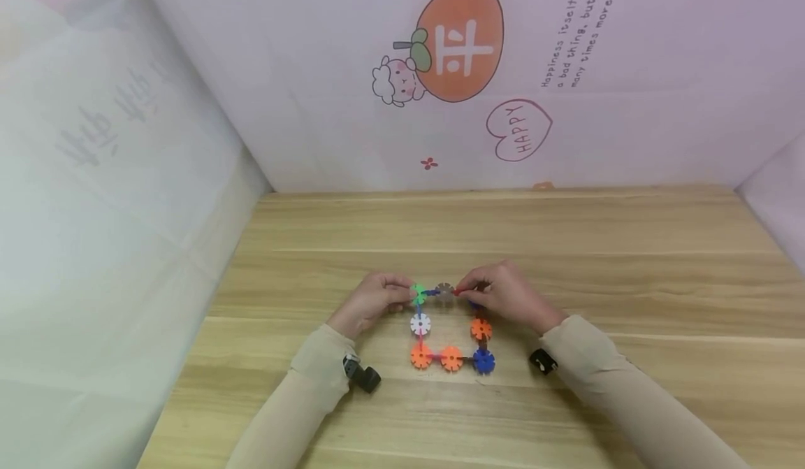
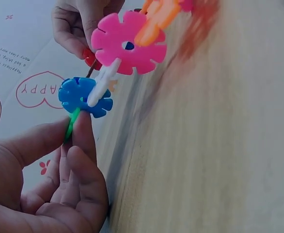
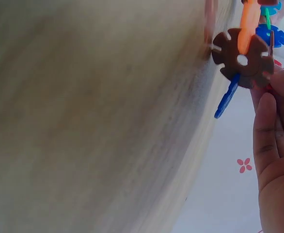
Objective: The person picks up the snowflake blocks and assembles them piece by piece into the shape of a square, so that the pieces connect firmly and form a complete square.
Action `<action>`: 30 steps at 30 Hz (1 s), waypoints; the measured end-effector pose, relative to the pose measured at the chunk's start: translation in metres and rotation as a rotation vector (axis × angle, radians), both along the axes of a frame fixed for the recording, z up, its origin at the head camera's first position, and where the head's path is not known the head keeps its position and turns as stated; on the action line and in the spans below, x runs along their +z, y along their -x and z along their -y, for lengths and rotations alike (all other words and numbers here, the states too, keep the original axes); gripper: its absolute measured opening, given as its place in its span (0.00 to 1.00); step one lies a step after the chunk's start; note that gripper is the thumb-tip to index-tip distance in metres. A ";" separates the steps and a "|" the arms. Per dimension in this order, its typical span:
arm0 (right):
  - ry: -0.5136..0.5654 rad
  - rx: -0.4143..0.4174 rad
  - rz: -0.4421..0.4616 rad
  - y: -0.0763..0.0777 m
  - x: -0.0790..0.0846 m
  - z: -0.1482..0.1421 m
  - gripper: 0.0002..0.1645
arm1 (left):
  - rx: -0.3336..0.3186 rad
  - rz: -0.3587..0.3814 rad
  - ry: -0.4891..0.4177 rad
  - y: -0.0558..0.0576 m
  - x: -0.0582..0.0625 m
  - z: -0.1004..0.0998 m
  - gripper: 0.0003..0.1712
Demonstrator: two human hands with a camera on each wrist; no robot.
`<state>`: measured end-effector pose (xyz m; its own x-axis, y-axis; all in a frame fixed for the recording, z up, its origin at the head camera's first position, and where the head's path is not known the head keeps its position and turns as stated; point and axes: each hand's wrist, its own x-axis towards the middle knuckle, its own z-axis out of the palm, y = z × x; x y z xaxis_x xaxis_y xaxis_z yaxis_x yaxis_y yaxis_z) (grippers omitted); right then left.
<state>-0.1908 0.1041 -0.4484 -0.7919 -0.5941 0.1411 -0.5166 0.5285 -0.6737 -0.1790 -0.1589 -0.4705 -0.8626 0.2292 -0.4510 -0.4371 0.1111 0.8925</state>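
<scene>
Notched plastic snowflake discs join edge to edge into a roughly square ring. At its far left corner, my left hand point(image 1: 377, 296) pinches a green disc point(image 2: 70, 127) between thumb and fingers. A blue disc point(image 2: 78, 94) slots into that one and leads toward a brown disc point(image 1: 444, 290) on the far side. My right hand point(image 1: 501, 289) pinches a small red disc point(image 1: 460, 291) beside the brown one. Partly hidden under the right hand, a blue disc point(image 3: 226, 98) slots into another brown disc point(image 3: 244, 59). White point(image 1: 420, 325), orange point(image 1: 451, 358) and blue point(image 1: 483, 361) discs form the nearer sides.
The ring lies over a wood-grain table point(image 1: 566, 231). Printed white cloth point(image 1: 339, 140) hangs behind it, and more pale cloth point(image 1: 157, 196) stands at the left edge. Dark wrist cameras sit on both sleeves, one left camera point(image 1: 362, 374) close to the tabletop.
</scene>
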 end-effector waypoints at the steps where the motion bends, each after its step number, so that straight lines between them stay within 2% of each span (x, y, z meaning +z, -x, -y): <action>1: -0.003 0.003 -0.006 0.000 0.000 0.000 0.08 | 0.004 0.001 0.002 0.000 0.000 0.000 0.11; 9: -0.028 0.023 -0.035 -0.002 0.000 0.004 0.08 | 0.021 -0.002 0.005 0.000 -0.003 -0.002 0.13; 16: -0.017 -0.004 0.056 0.000 -0.001 0.000 0.10 | 0.005 0.005 -0.022 0.001 -0.006 0.000 0.14; 22: -0.009 -0.048 0.159 0.003 -0.002 -0.015 0.16 | -0.011 0.013 -0.024 0.004 -0.003 0.001 0.14; 30: -0.108 -0.078 0.220 0.008 -0.004 -0.027 0.18 | -0.005 0.013 -0.022 0.006 -0.005 0.003 0.14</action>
